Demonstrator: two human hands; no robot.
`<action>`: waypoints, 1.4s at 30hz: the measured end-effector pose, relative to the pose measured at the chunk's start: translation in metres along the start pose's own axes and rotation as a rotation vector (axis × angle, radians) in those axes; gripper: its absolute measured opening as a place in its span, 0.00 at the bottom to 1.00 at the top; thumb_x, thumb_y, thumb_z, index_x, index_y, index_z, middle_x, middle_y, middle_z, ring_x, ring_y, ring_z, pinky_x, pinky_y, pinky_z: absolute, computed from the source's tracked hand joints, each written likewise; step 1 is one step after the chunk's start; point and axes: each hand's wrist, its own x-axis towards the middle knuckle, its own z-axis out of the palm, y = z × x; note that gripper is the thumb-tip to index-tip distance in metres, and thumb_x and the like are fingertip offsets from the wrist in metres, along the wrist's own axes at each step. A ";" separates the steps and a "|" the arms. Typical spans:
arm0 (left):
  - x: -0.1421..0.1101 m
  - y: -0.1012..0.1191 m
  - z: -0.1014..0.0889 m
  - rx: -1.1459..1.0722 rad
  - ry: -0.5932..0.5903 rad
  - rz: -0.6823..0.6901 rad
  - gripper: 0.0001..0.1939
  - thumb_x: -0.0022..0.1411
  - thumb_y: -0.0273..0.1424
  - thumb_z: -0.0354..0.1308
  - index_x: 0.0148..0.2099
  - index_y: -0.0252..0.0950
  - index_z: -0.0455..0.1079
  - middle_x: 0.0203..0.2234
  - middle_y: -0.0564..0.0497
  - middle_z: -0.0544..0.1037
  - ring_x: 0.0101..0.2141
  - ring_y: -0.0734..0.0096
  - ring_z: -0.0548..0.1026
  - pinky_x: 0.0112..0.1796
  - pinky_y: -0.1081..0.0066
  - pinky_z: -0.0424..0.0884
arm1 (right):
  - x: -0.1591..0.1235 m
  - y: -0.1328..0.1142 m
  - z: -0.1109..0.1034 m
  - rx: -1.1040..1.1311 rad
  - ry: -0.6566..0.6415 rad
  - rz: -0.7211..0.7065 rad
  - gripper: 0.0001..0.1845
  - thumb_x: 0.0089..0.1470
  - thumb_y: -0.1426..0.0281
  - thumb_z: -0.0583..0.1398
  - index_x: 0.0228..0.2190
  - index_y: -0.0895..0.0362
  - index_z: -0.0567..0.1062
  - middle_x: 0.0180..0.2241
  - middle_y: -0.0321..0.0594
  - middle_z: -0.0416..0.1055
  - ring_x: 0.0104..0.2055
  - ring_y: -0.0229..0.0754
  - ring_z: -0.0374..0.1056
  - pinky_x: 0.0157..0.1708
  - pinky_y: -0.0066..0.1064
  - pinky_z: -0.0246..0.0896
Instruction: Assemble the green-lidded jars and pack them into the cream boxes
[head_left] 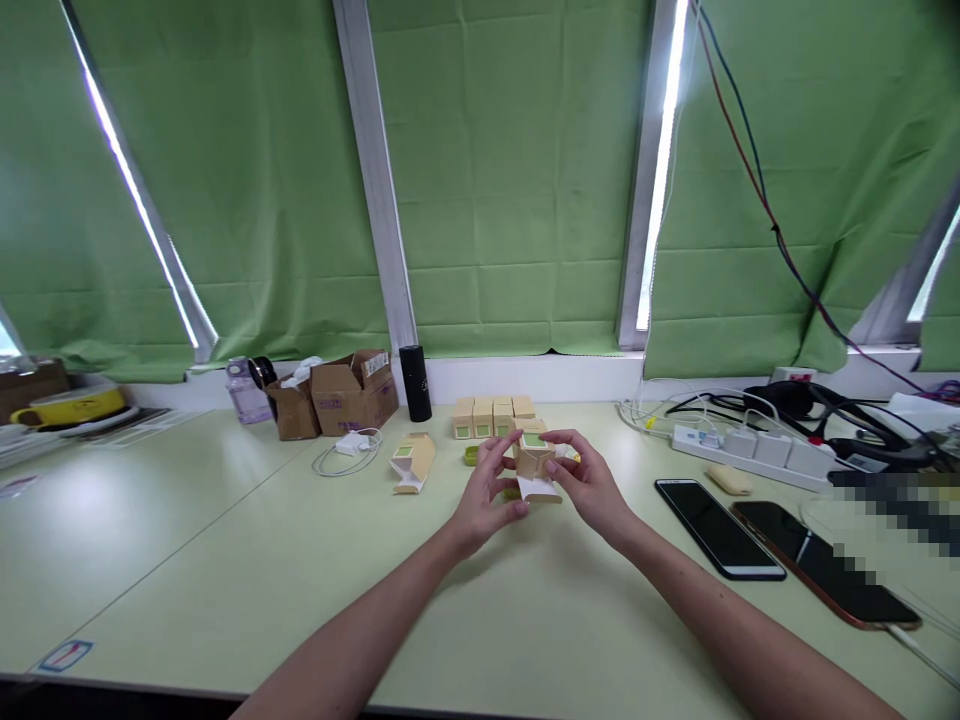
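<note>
A small tan cardboard box (533,461) with a green-edged window stands between my hands, its white-lined flap folded out towards me. My left hand (484,503) grips its left side, the index finger near the top and the thumb low by the flap. On the other side, my right hand (591,486) pinches the box, index finger at the top edge and thumb on its front. A green object (471,456) lies just behind my left hand, partly hidden. Several closed boxes of the same kind (484,416) stand in a row behind. Another box (414,462) lies opened to the left.
A charger with a white cable (352,443), cardboard cartons (352,395) and a black bottle (415,384) stand back left. At right are two phones, one black with a white edge (718,528), a power strip (754,450) and tangled cables.
</note>
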 end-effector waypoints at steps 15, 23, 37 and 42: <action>0.000 0.005 0.006 -0.019 0.097 -0.017 0.34 0.61 0.43 0.67 0.67 0.48 0.61 0.59 0.42 0.57 0.50 0.57 0.69 0.46 0.61 0.77 | -0.002 0.006 -0.001 -0.029 -0.059 -0.082 0.19 0.61 0.57 0.63 0.52 0.45 0.73 0.57 0.42 0.63 0.45 0.44 0.74 0.48 0.42 0.72; 0.001 0.011 0.008 -0.090 0.132 -0.052 0.31 0.62 0.43 0.66 0.64 0.46 0.60 0.57 0.43 0.62 0.48 0.59 0.70 0.44 0.62 0.75 | -0.007 -0.001 0.000 -0.016 -0.110 -0.101 0.19 0.62 0.56 0.61 0.54 0.42 0.73 0.55 0.41 0.59 0.49 0.45 0.71 0.54 0.44 0.70; 0.002 0.008 0.008 -0.093 0.178 -0.063 0.29 0.63 0.44 0.65 0.60 0.42 0.60 0.44 0.45 0.74 0.46 0.59 0.74 0.44 0.63 0.72 | -0.011 0.000 0.004 0.013 -0.166 -0.130 0.21 0.61 0.58 0.64 0.55 0.41 0.72 0.57 0.40 0.54 0.51 0.44 0.71 0.58 0.45 0.68; 0.002 0.009 0.008 -0.083 0.191 -0.060 0.28 0.64 0.42 0.65 0.60 0.41 0.59 0.44 0.45 0.74 0.45 0.60 0.75 0.43 0.63 0.72 | -0.011 0.000 0.005 0.020 -0.178 -0.140 0.21 0.61 0.58 0.64 0.54 0.41 0.71 0.58 0.41 0.53 0.52 0.44 0.71 0.59 0.45 0.67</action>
